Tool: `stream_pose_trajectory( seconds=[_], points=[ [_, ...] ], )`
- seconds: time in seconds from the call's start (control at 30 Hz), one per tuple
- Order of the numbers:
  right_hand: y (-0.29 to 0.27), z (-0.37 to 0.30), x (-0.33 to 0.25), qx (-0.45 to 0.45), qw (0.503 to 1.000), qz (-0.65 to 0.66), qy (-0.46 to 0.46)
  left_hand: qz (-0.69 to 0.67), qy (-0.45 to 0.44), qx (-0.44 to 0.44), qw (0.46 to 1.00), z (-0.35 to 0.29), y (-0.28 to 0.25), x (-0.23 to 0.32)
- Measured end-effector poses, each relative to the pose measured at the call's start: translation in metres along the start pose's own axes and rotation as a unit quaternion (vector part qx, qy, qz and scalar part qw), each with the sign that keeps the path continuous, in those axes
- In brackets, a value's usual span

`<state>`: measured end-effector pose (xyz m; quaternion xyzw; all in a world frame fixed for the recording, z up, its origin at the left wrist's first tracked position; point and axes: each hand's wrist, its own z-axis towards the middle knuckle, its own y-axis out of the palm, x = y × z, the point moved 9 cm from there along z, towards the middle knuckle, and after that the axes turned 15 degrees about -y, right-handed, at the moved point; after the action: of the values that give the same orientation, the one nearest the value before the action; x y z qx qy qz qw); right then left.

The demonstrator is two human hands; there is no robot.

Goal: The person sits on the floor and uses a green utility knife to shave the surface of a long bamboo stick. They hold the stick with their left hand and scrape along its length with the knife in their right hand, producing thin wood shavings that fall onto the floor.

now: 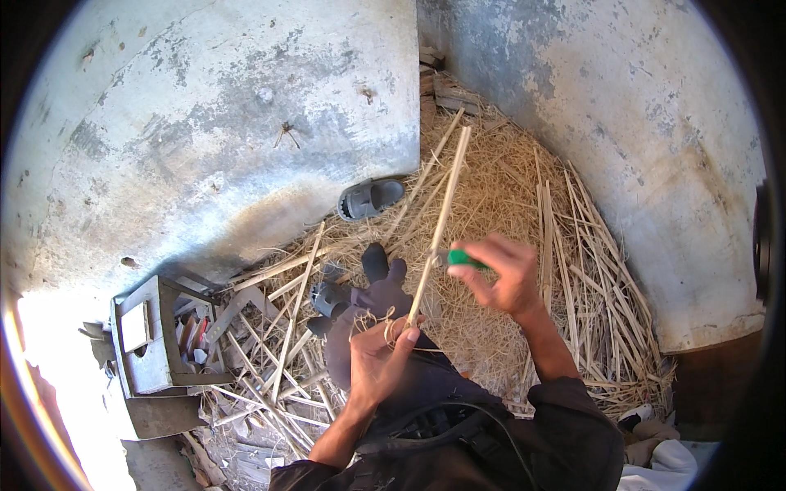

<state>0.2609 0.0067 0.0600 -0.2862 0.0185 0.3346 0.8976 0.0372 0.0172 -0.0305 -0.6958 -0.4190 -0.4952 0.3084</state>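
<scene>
My left hand (381,360) is closed around the lower end of a long, pale bamboo strip (446,204), which slants up and away from me over my lap. Thin curled shavings (372,326) hang about my left fingers. In my right hand (505,272) is a knife with a green handle (467,259), held by closed fingers. Its short blade (439,258) meets the strip near mid-length; my fingers partly hide the handle.
Straw-like shavings (499,180) cover the floor ahead. Long strips (585,278) lie piled at right, others (291,319) at left. A grey clog (371,199) sits by the stained wall (205,123). A worn wooden box (155,360) with odds and ends stands at left.
</scene>
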Motion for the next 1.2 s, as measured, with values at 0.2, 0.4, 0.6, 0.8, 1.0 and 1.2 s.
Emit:
stream_pose_trajectory(
  seconds=[0.2,0.4,0.6,0.8,1.0,1.2],
  points=[
    [0.0,0.007,0.006,-0.025,1.0,-0.007,0.007,-0.012,-0.011,0.01,1.0,-0.002,-0.001,0.003],
    [-0.034,0.008,0.052,0.052,0.996,-0.053,0.039,0.122,0.036,0.02,0.992,-0.006,0.005,-0.006],
    [-0.048,0.034,0.063,0.055,0.994,-0.076,0.061,0.095,0.045,0.005,0.994,-0.003,0.006,0.0],
    [-0.045,0.033,0.069,0.051,0.994,-0.075,0.055,0.107,0.038,0.006,0.994,-0.001,0.006,0.0],
    [-0.046,0.028,0.085,0.072,0.99,-0.099,0.072,0.067,0.055,0.012,0.996,-0.002,0.007,0.001],
    [-0.127,0.002,0.169,0.144,0.945,-0.139,0.26,0.07,0.067,-0.039,0.995,-0.009,0.007,-0.007]
  ],
)
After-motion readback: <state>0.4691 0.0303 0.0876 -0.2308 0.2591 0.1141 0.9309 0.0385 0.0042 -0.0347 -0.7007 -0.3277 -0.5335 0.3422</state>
